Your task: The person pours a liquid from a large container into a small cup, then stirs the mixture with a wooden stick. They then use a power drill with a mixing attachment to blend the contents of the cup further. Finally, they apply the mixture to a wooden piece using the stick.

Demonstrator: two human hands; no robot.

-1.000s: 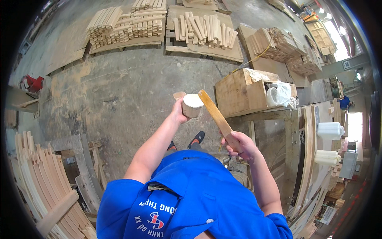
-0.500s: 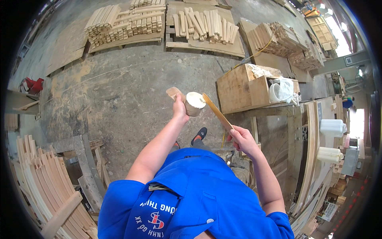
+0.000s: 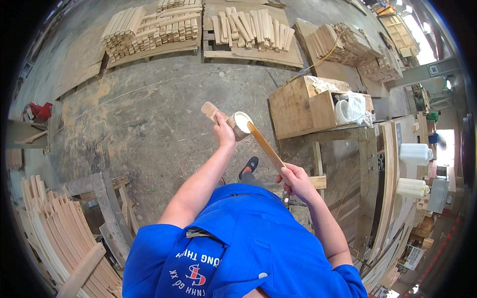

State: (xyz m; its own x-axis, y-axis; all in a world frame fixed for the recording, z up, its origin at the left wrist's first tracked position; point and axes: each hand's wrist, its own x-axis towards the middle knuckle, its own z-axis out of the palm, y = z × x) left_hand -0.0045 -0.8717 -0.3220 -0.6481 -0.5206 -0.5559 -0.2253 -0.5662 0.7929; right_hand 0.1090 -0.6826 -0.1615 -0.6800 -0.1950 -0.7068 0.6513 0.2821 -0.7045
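My left hand is closed around a brown cup filled with white paste. A flat tan paddle-like piece sticks out past the fingers of the same hand; whether it is joined to the cup I cannot tell. The cup leans to the right, its mouth facing up and toward my right hand. Pinched at its lower end by my right hand is a long flat wooden stick. The stick slants up to the left, and its tip is at the cup's rim, by the paste.
Pallets of stacked wooden pieces and loose wooden pieces lie ahead. At right stands a plywood box with a white tub, near plastic jugs. Curved wooden strips are piled at left.
The cup has tilted toward the right, and the paddle-like piece has risen. My right hand has moved slightly left and down, bringing the stick's tip lower at the rim.
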